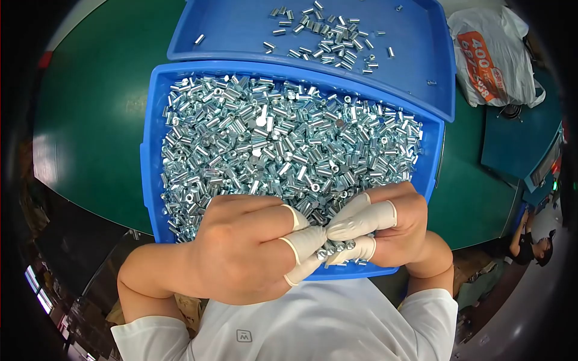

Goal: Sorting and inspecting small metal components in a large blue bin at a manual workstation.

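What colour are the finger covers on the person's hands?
The finger covers are off-white, seen best in the head view.

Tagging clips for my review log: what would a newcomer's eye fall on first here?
The heap of shiny metal cylinders filling the near blue bin, mid-picture. Then the left hand and right hand, meeting over its near side, a short row of cylinders between white-covered fingers.
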A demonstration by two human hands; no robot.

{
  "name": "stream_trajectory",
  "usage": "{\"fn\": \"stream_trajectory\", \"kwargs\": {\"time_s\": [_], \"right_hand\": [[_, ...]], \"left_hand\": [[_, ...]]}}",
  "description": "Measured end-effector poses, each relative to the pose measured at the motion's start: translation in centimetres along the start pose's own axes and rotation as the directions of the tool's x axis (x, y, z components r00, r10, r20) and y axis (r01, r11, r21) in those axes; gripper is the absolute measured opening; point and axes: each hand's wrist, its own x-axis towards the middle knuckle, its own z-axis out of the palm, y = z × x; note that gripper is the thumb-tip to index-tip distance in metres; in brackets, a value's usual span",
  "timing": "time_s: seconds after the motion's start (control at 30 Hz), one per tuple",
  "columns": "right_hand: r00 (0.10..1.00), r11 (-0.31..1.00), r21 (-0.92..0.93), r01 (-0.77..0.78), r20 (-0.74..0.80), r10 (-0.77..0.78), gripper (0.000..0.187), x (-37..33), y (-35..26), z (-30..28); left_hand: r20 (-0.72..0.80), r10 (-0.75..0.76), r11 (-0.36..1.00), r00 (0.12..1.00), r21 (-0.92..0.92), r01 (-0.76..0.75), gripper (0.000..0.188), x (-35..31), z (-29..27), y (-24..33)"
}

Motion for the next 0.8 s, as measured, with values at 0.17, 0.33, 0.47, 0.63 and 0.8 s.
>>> {"fn": "stream_trajectory", "kwargs": {"time_s": [0.17, 0.33, 0.47, 0.63, 0.8], "right_hand": [[1.0, 0.999, -0.018, 0.027, 0.008, -0.027, 0.029, -0.03, 0.17, 0.01], [1.0, 0.999, 0.019, 0.03, 0.005, -0.03, 0.028, -0.19, 0.35, 0.06], [0.998, 0.999, 0.022, 0.042, 0.042, -0.043, 0.027, -0.01, 0.28, -0.18], [0.999, 0.998, 0.042, 0.036, 0.037, -0.037, 0.028, -0.16, 0.46, -0.1], [0.998, 0.998, 0.043, 0.04, 0.039, -0.042, 0.029, -0.14, 0.46, -0.1]], "left_hand": [[0.005, -0.012, 1.0, 1.0, -0.023, 0.012, 0.028, 0.25, -0.14, 0.24], [0.018, -0.011, 1.0, 1.0, -0.011, 0.011, 0.028, 0.06, -0.15, 0.37], [-0.014, 0.043, 0.999, 0.999, 0.015, -0.042, 0.032, -0.22, 0.03, 0.27], [0.071, -0.004, 0.998, 0.997, 0.064, 0.0, 0.019, -0.02, -0.78, 0.79], [0.08, -0.003, 0.999, 0.997, 0.053, -0.001, 0.019, -0.05, -0.83, 0.74]]}}
